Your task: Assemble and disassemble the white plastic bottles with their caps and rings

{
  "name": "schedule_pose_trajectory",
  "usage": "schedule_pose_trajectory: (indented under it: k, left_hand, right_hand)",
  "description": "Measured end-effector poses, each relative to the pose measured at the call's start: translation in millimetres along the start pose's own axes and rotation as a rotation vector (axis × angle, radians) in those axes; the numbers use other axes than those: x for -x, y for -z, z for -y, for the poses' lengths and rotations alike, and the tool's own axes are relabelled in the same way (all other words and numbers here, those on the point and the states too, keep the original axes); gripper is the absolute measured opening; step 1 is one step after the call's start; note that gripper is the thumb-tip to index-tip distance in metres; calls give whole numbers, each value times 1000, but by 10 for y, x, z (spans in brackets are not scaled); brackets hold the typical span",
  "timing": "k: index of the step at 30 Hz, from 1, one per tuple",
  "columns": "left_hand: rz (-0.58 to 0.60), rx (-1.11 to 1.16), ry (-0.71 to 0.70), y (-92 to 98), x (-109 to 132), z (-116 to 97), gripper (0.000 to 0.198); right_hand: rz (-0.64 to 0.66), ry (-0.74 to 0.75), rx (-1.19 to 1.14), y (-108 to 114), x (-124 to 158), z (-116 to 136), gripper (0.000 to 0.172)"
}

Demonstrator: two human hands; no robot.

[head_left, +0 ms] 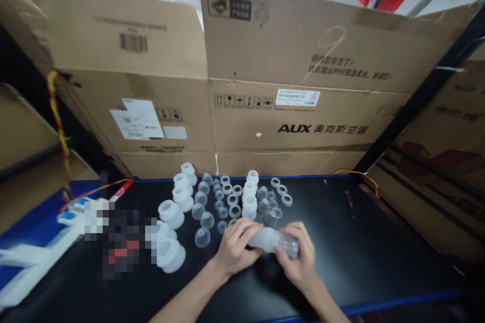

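Note:
In front of me I hold a baby bottle (268, 238), lying on its side above the black table. My left hand (235, 248) is closed around its milky white body. The fingers of my right hand (300, 256) wrap the clear cap at the other end. Just beyond my hands stands a row of white bottle bodies (249, 196). Left of it are loose white rings (235, 211), small clear nipples (223, 212) and a line of clear dome caps (206, 220). More clear caps (270, 218) lie to the right, with three rings (281, 190) beside them.
Wider white bottle bodies (171, 215) stand at the left. Beyond them are a blurred patch, a red marker (122, 190) and a white rack-like piece (41, 267). A screwdriver (349, 204) lies at the right. Cardboard (265, 60) walls the back of the black table (379, 252).

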State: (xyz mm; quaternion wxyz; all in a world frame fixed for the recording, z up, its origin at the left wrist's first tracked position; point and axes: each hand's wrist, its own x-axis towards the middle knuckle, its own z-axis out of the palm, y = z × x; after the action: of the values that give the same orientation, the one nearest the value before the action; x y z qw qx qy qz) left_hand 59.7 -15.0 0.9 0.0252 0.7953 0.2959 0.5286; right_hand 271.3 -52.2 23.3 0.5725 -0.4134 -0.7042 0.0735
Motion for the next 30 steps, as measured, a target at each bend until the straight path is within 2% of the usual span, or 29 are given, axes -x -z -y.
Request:
schedule_pose_trajectory:
  k: [2, 5, 7, 9, 11, 13, 14, 15, 17, 20, 23, 27, 29, 30]
  left_hand:
    - [65, 63, 78, -15, 1, 2, 46]
    - [238, 295, 260, 19, -55, -31, 51]
    - [392, 515, 432, 83, -126, -76, 52]
    - [597, 783, 609, 148, -179, -114, 55]
    - [838, 1037, 751, 178, -183, -132, 57]
    - [968, 1203, 847, 153, -136, -133, 56]
    - [964, 1246, 879, 123, -104, -129, 55]
    - [905, 1276, 903, 86, -71, -122, 54]
    - [715, 1321, 914, 9, -18, -96, 55]
    - [457, 1349, 896, -66, 28, -20, 58]
    - [324, 1342, 876, -74, 69, 63, 54]
    - [275, 1262, 867, -29, 93, 97, 58]
    - [286, 1154, 829, 0, 69, 77, 61]
    - [299, 1081, 790, 15, 49, 61, 60]
  right_hand:
    - [48, -12, 5, 133, -108, 26, 25]
    - [159, -5, -17, 350, -211, 97, 33]
    - [246, -35, -61, 522, -248, 148, 34]
    - [284, -91, -162, 732, -297, 173, 32]
    - [156, -127, -297, 963, -385, 148, 30]
    - [-141, -117, -376, 1158, -495, 73, 30]
    - [-246, -126, -357, 1217, -541, 24, 36]
    - [-258, -160, -312, 1240, -571, -27, 43]
    - [-77, -241, -186, 1170, -558, -123, 47]
    - [289, -266, 4, 845, -367, -247, 39]
    - [447, -236, 90, 479, -120, -386, 37]
    - [485, -210, 143, 183, 6, -544, 53]
    - [408, -185, 155, 141, -28, -533, 57]
    - [343, -174, 151, 149, -58, -494, 50]
